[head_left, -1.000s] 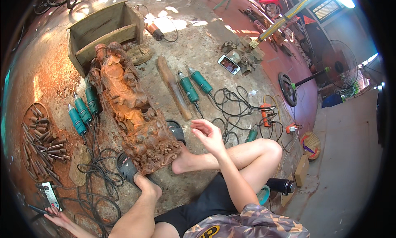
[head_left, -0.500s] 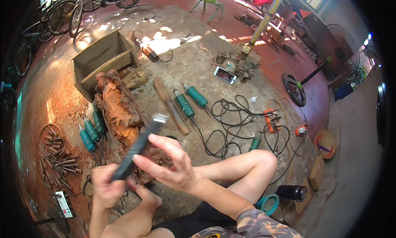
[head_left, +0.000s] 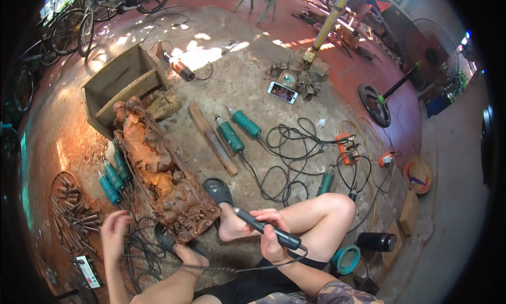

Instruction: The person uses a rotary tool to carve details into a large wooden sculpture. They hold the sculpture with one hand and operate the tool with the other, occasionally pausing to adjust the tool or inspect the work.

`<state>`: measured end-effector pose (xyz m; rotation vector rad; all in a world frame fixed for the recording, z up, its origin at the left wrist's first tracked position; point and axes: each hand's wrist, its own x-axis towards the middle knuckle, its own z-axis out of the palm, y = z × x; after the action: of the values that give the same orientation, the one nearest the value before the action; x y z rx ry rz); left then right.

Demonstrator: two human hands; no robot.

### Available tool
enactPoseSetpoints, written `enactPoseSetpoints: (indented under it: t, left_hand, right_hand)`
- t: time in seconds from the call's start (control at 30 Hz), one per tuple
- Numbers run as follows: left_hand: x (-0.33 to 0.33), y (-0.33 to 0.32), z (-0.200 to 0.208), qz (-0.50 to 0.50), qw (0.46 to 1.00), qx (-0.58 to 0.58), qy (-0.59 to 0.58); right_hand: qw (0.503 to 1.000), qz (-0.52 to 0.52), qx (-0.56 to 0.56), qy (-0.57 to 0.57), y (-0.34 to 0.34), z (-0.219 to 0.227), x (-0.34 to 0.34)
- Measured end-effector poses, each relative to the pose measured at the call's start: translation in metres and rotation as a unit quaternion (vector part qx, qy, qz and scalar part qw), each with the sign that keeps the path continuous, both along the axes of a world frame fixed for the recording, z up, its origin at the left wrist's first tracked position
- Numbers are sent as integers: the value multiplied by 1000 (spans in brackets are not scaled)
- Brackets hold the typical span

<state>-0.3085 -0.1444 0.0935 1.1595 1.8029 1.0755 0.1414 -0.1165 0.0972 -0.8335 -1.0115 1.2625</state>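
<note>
Gripping a dark rotary tool (head_left: pixel 266 228), the right hand (head_left: pixel 271 235) has its fingers (head_left: pixel 274 217) curled tightly round the middle of the handle, just in front of the bent right knee. The tool lies slanted across the hand: its thin tip points up and left toward the bare right foot (head_left: pixel 230 227), and its thicker end sticks out past the hand to the lower right, where a cable (head_left: pixel 247 268) leaves it and runs left across the lap.

The left hand (head_left: pixel 115 233) hangs low on the left with its fingers loosely spread and nothing in them, above a tangle of black cords (head_left: pixel 138 248) on the floor and well apart from the tool.

Between the two hands lies a long carved wood block (head_left: pixel 158 169), reddish brown, its near end just beside the right foot. A black sandal (head_left: pixel 217 190) rests against that end. Three green power tools (head_left: pixel 113 175) lie along the block's left side, and a heap of chisels (head_left: pixel 71 214) spreads beyond them. Right of the block lie a wooden stick (head_left: pixel 212 137) and two more green grinders (head_left: pixel 237 129), their cords looping over the concrete floor (head_left: pixel 253 66). Farther off sit an open wooden box (head_left: pixel 124 85) and a phone (head_left: pixel 282 92).
</note>
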Motion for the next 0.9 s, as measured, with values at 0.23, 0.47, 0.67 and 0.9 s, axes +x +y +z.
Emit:
enactPoseSetpoints:
  t: [0.23, 0.47, 0.67, 0.9]
  left_hand:
    - [-154, -236, -152, 348, 920, -87, 156]
    - [-151, -303, -199, 405, 770, -351, 346]
    - [-198, -298, -176, 374, 740, -479, 289]
    - [-239, -310, -197, 253, 673, -648, 253]
  right_hand:
    - [997, 64, -43, -30, -5, -31, 25]
    - [985, 153, 65, -37, 30, 1, -7]
    - [981, 128, 22, -142, 32, 19, -30]
    - [983, 65, -56, -165, 36, 30, -29]
